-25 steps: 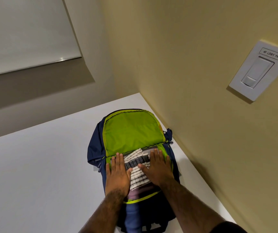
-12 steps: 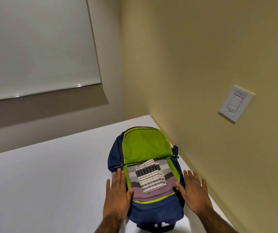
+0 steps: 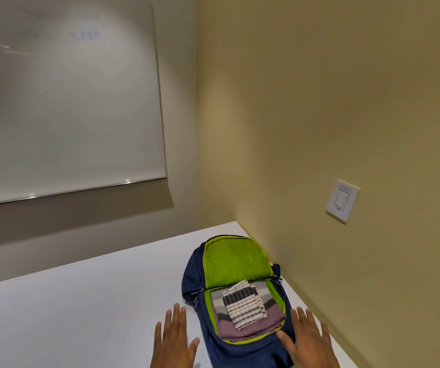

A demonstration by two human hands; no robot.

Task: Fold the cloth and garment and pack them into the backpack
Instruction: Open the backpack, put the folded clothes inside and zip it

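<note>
Left grip [image 3: 172,338]: fully open, fingers straight and spread, palm down over the bench [image 3: 80,314], nothing held. Contact with the bench: cannot tell.

Right grip [image 3: 306,341]: also wide open, fingers straight, palm down, nothing held. Its thumb lies at the near right edge of the backpack [image 3: 191,280]; contact unclear.

Backpack lies flat on the bench between the two grips, just right of the left grip. Main compartment unzipped, green-lined flap laid back on the side away from the grips.

Garment [image 3: 256,328]: folded, mauve and grey, inside the compartment, ahead of and between the grips.

Cloth [image 3: 244,305]: folded, white with dark stripes, lies on top of the garment, slightly skewed, beyond the fingertips of both grips.

Wall switch [image 3: 342,200]: on the yellow wall, ahead and right of the right grip. Whiteboard [image 3: 67,102]: well ahead and left of the left grip.
</note>
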